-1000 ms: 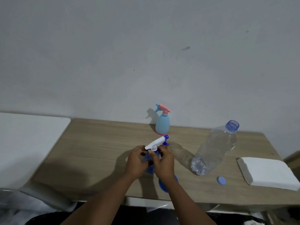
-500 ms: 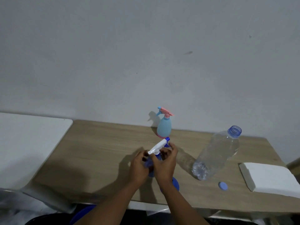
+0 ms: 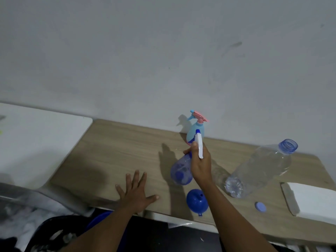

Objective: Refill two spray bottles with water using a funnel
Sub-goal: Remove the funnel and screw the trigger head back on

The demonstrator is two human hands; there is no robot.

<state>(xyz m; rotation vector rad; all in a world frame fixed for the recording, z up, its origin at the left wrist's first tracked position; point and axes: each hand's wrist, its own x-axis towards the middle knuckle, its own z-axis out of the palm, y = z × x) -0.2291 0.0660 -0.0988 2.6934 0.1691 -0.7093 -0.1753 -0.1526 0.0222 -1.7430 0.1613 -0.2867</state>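
Fingers (image 3: 195,148) of the right hand (image 3: 201,165) wrap the blue sprayer (image 3: 181,170) at its neck; the funnel (image 3: 196,201) lies just nearer, at the table (image 3: 112,151) edge. Left of the sprayer, the left hand (image 3: 136,194) lies flat, fingers spread, amid bare wood.

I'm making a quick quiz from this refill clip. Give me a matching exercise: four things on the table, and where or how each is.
Things:
1. left hand
2. funnel
3. water bottle
4. loose cap

States:
A. uncapped, standing
B. flat on the table, holding nothing
C. at the near edge, beside the right forearm
D. lying between the big bottle and the white pad

Pairs: 1-B, 2-C, 3-A, 4-D
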